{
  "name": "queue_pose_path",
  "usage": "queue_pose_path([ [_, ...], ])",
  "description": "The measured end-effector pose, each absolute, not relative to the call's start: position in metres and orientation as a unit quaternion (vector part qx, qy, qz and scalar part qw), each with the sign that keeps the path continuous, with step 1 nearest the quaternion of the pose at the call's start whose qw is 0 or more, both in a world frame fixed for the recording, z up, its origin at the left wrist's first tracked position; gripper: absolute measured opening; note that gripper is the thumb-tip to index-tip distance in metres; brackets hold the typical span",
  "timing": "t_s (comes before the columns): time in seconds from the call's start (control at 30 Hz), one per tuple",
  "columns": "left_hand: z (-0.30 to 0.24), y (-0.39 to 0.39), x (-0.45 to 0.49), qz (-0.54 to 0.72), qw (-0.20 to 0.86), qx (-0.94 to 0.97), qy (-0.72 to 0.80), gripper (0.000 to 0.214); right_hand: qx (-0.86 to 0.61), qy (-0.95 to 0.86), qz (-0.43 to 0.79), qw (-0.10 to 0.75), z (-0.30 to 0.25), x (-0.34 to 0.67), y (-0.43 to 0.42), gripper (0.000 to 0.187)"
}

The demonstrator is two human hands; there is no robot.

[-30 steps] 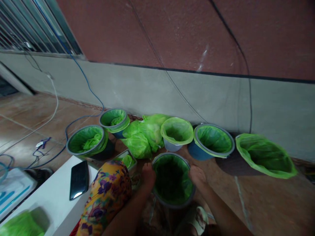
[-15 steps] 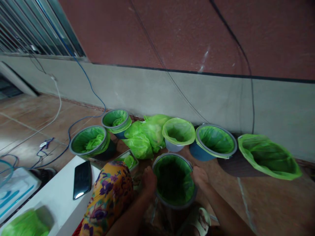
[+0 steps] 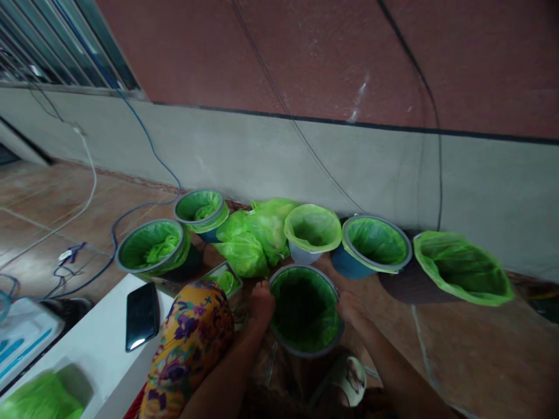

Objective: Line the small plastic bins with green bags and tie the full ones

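Note:
A small bin lined with a green plastic bag stands on the floor right in front of me. My left hand grips its left rim, fingers curled over the edge. On the opposite side my right hand presses against the right rim, fingers closed round it. Both forearms reach in from the bottom of the view.
Several more green-lined bins stand in a row along the grey wall, with stuffed green bags between them. A dark phone lies on a white surface at the left. Cables trail over the tiled floor.
The view has shifted slightly. Both hands stay on the rim of the bin, which sits a little higher in the picture.

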State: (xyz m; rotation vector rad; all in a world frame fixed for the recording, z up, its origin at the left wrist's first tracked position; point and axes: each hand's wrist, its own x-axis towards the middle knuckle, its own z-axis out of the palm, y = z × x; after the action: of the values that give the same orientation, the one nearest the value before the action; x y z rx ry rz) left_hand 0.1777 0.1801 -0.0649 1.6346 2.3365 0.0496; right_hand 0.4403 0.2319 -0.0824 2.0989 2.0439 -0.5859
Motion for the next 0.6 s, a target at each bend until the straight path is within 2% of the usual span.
queue_pose_path([
  [0.27, -0.064, 0.176, 0.18, 0.026, 0.138, 0.561, 0.816, 0.026, 0.682, 0.693, -0.204, 0.114, -0.076, 0.438, 0.23, 0.021],
  [0.43, -0.064, 0.172, 0.182, 0.02, 0.119, 0.55, 0.827, 0.031, 0.687, 0.687, -0.21, 0.113, -0.069, 0.434, 0.23, 0.023],
  [0.6, -0.059, 0.172, 0.183, 0.026, 0.147, 0.546, 0.824, 0.027, 0.697, 0.681, -0.198, 0.106, -0.061, 0.431, 0.23, 0.026],
])
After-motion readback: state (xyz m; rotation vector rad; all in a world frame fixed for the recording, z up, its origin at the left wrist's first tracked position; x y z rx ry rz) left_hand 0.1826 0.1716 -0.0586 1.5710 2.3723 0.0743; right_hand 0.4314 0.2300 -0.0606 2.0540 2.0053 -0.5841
